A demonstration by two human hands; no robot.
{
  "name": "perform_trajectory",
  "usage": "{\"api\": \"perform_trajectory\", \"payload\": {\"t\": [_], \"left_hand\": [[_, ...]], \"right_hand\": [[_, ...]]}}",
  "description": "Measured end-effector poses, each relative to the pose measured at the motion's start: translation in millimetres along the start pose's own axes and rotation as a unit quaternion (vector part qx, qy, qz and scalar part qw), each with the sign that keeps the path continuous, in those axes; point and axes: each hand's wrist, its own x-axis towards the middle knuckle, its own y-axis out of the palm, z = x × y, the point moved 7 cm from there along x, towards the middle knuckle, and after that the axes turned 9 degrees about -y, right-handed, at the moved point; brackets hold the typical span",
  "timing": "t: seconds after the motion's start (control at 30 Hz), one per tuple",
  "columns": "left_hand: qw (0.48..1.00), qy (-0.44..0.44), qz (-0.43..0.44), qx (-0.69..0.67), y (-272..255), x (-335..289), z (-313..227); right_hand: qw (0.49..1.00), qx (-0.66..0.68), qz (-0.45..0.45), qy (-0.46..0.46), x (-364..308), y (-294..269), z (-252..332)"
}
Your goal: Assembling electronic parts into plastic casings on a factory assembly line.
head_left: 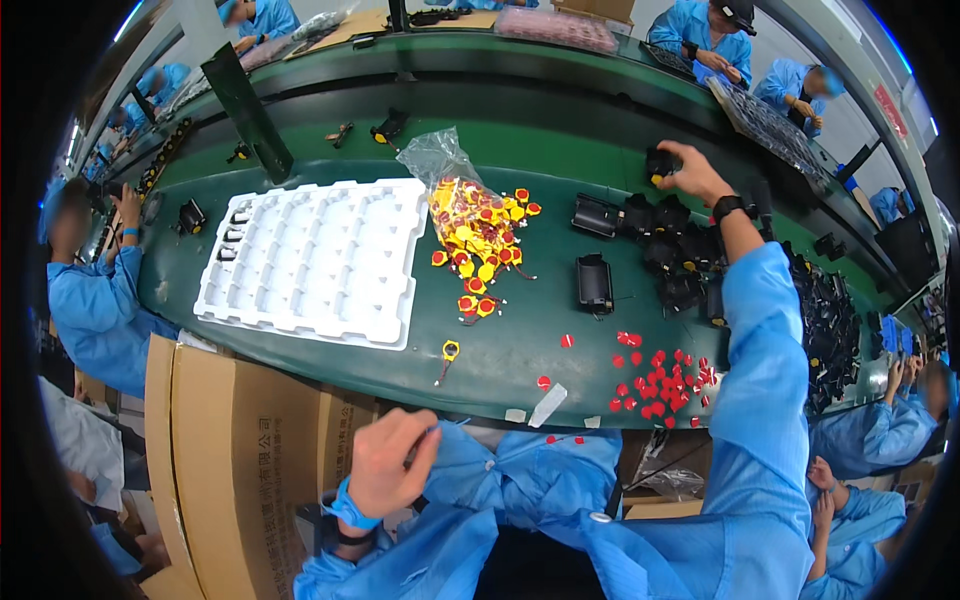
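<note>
My right hand (pixel 697 172) is stretched out over the far side of the green bench, its fingers closed on a black plastic part (pixel 658 163) with a yellow spot on it. More black plastic parts (pixel 672 215) lie bunched just below that hand, and a black tray-like housing (pixel 594 284) lies nearer to me. My left hand (pixel 392 458) is raised in front of my body, off the bench edge, with fingers curled; something small and dark shows at the fingertips, too small to name. One yellow round piece with a wire tail (pixel 450 351) lies nearest to it.
A white moulded tray (pixel 385 325) stands left of a plastic bag (pixel 440 160) spilling yellow-and-red wired pieces (pixel 478 235). Red round stickers (pixel 655 385) are scattered near the front edge. A large pile of black parts (pixel 830 330) is at right, a cardboard box (pixel 235 450) at left. People in blue sit around.
</note>
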Motion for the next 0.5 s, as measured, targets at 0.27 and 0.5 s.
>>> {"api": "perform_trajectory", "payload": {"t": [0.27, 0.5], "left_hand": [[0.999, -0.016, -0.006, -0.032, 20, -8, 10], [0.996, 0.089, -0.023, 0.02, 38, 26, -22]], "right_hand": [[0.994, -0.072, -0.052, -0.07, -43, -42, 61], [0.967, -0.04, -0.105, -0.228, -164, -50, 207]]}}
